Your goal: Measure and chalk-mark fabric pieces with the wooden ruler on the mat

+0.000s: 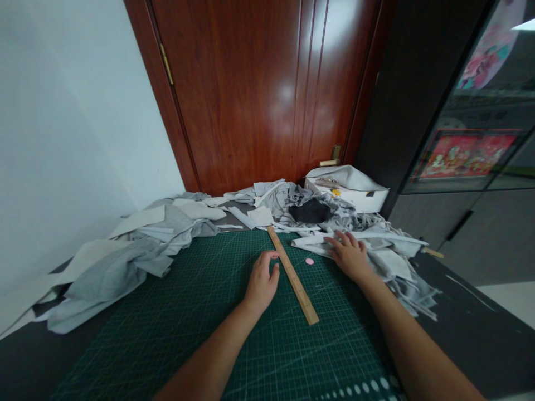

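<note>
A green cutting mat (200, 312) covers the table in front of me. A wooden ruler (292, 275) lies on it, running away from me at a slight angle. My left hand (262, 280) rests on the mat just left of the ruler, fingers curled loosely, holding nothing. My right hand (350, 255) lies flat with fingers spread on grey and white fabric strips (388, 245) at the mat's right edge. A small pink disc (309, 261) sits on the mat between the ruler and my right hand.
Grey and white fabric scraps (137, 245) are heaped along the left and far edges. A black cloth piece (311, 211) and a white box (355, 195) sit at the back. A dark wooden door (259, 89) stands behind, and a dark cabinet (460, 139) stands to the right.
</note>
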